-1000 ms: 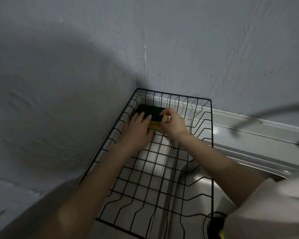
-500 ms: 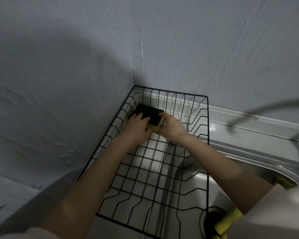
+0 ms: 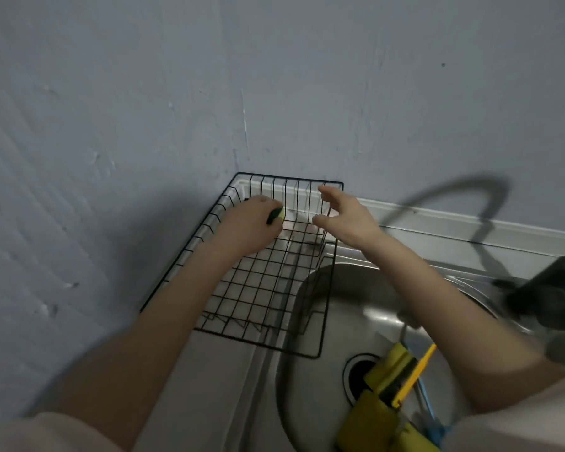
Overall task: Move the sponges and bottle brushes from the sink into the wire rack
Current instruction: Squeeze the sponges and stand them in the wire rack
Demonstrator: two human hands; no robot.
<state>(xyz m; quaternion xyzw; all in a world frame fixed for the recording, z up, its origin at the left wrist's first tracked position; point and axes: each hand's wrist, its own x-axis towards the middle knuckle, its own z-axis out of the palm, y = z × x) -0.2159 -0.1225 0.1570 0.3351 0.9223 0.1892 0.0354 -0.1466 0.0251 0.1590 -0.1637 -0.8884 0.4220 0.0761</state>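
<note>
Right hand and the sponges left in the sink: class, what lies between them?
In the head view, between the right hand and the sponges lie the wire rack's right edge and bare steel sink basin; the forearm spans above it.

Bare forearms emerge from short, pale pinkish-beige sleeves.
</note>
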